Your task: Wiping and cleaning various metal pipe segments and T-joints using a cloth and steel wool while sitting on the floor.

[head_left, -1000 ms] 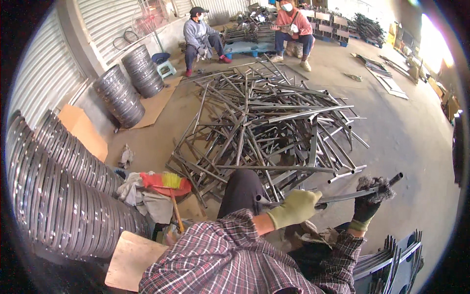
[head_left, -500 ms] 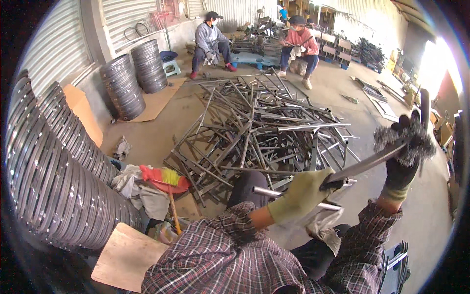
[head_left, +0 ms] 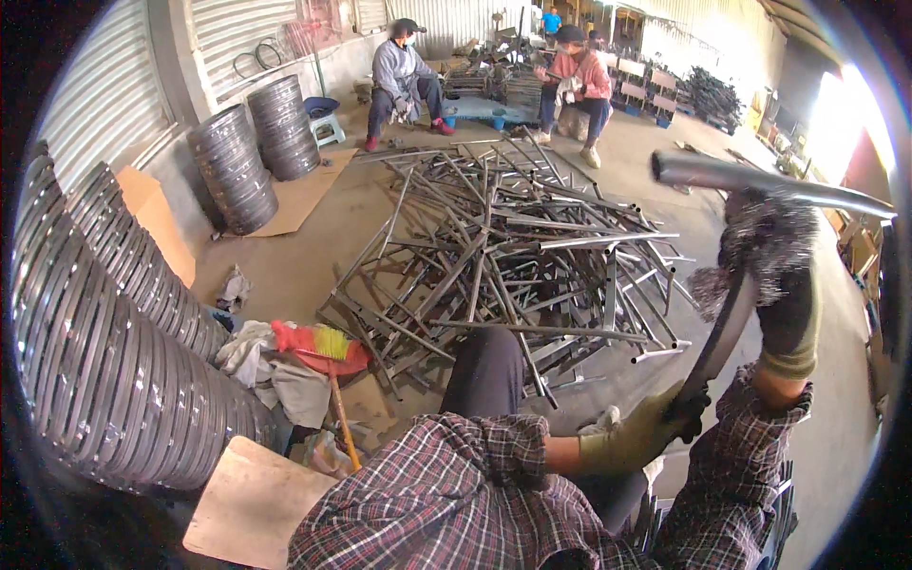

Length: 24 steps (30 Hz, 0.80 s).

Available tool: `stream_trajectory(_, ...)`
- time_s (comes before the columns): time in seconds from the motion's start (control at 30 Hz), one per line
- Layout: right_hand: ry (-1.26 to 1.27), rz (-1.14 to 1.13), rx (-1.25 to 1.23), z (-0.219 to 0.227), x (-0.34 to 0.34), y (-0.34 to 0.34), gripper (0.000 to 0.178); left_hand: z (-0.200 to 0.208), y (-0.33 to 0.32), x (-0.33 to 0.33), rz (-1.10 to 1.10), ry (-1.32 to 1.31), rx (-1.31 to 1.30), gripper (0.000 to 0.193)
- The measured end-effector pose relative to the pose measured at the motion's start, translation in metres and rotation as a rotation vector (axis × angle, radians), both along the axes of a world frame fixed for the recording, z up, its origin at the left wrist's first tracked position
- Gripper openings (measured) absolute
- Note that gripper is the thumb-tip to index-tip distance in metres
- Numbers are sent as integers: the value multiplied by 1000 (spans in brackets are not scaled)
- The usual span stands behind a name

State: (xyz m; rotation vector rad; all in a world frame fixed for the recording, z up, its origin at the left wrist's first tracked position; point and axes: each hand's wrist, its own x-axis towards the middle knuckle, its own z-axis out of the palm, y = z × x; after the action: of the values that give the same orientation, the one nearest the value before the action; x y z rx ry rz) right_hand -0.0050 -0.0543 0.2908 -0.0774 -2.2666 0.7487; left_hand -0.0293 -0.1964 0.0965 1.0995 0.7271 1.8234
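Observation:
My left hand [head_left: 632,442], in a pale green glove with dark fingers, is closed round the lower end of a T-shaped metal tube piece [head_left: 727,328]. The piece slants steeply upward, its round dark crossbar at the top. My right hand [head_left: 796,309], gloved likewise, presses a grey wad of steel wool [head_left: 760,233] against the bar just below the crossbar. The wool hides most of that hand's fingers. Beyond my knee lies a large tangled heap of metal tube pieces [head_left: 513,247].
Tall stacks of dark metal rings [head_left: 123,351] stand at my left, with others [head_left: 233,171] by the wall. Near my left side are a red and yellow brush [head_left: 323,347] and a wooden board [head_left: 252,503]. Two people [head_left: 404,76] sit working beyond the heap.
The tube piece has swung steeper, and its crossbar now lies across the upper right. My left hand has moved down and right, while the steel wool has shifted slightly left.

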Motion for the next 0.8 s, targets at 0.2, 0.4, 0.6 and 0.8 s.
stream_trajectory(0.2, 179, 181, -784, -68, 32, -14, 38, -77, 20, -20, -211, 489, 23, 33)
stream_trajectory(0.4, -51, -177, -690, -133, 32, -29, 36, -53, 18, -233, 283, 1051, -318, 29)
stream_trajectory(0.6, -132, -75, -664, -160, -11, -60, 48, 134, 20, -191, 28, 1051, -30, 48)
stream_trajectory(0.8, -134, 129, -663, -195, -25, -65, 43, 150, 41, -119, -310, 726, -303, 34)
